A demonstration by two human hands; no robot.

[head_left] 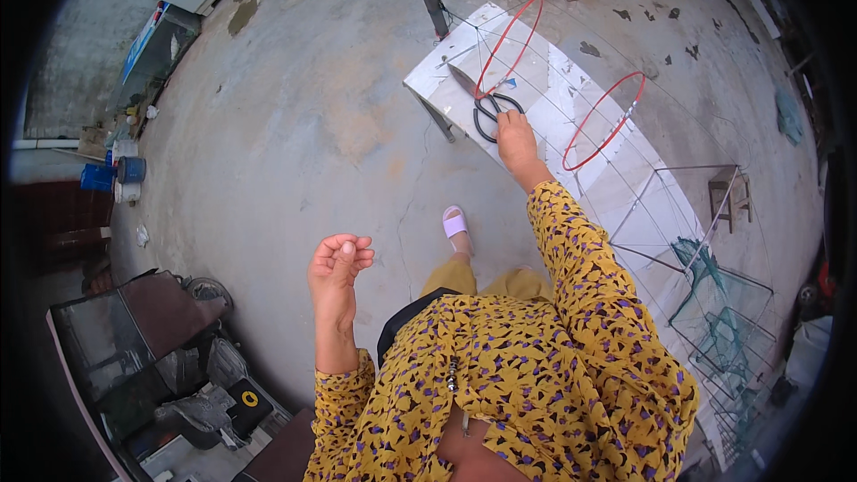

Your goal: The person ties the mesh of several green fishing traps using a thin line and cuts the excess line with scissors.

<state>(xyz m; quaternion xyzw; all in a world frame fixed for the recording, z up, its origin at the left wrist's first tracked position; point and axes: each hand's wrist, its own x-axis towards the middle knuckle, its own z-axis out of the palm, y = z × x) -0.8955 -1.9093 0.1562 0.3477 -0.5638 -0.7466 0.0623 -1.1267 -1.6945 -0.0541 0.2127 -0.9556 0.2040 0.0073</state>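
On the white table [536, 67], my right hand [518, 143] is closed on one black loop handle of a pair of scissors [483, 123]. Their blades point away from me and to the left, beside a red hoop [534, 34]. A second red hoop [571, 165] stands to the right of that hand, joined by thin wires or lines over the tabletop. My left hand [336, 277] is raised over the floor, left of my body, its fingers curled in to the thumb. Whether a small thing sits in that pinch cannot be made out.
Green netting [701, 268] on a thin metal frame lies at the table's right end. A dark post [436, 13] rises at the far corner. A small wooden stool [732, 201] is beyond the table. At lower left stands a glass-sided cabinet [94, 339]; blue containers [96, 178] are farther left.
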